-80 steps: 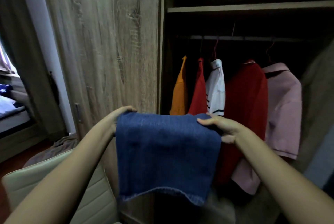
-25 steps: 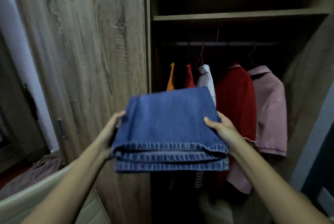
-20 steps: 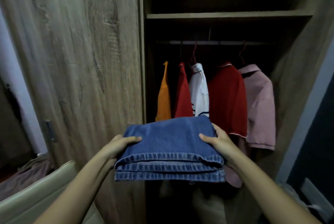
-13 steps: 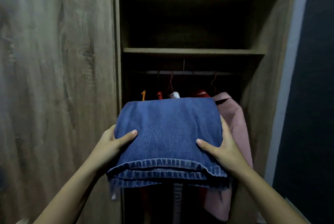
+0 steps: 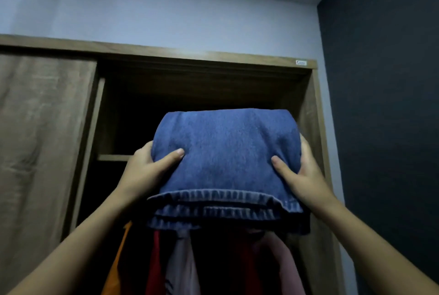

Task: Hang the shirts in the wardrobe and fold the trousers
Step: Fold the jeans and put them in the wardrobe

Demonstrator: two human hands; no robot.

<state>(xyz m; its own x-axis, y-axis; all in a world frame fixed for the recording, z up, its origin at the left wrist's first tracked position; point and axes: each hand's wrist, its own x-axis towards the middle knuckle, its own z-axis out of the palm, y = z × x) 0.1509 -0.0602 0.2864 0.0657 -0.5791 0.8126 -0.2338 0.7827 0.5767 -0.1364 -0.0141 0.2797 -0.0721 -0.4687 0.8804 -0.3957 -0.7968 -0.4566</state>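
The folded blue denim trousers [image 5: 225, 164] sit between both hands, in front of the dark upper compartment [image 5: 190, 104]. The left hand [image 5: 142, 171] and right hand [image 5: 306, 175] clamp the bundle's sides, thumbs on top. Just beyond the left hand runs the wooden wardrobe shelf [image 5: 114, 157]. If the lower layers catch that edge, the fold could slide apart.

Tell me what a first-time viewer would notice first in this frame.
Folded blue jeans fill the centre, held up before the upper compartment of the open wardrobe. The left hand and right hand grip their two sides, thumbs on top. Beneath them hang shirts, an orange shirt leftmost.
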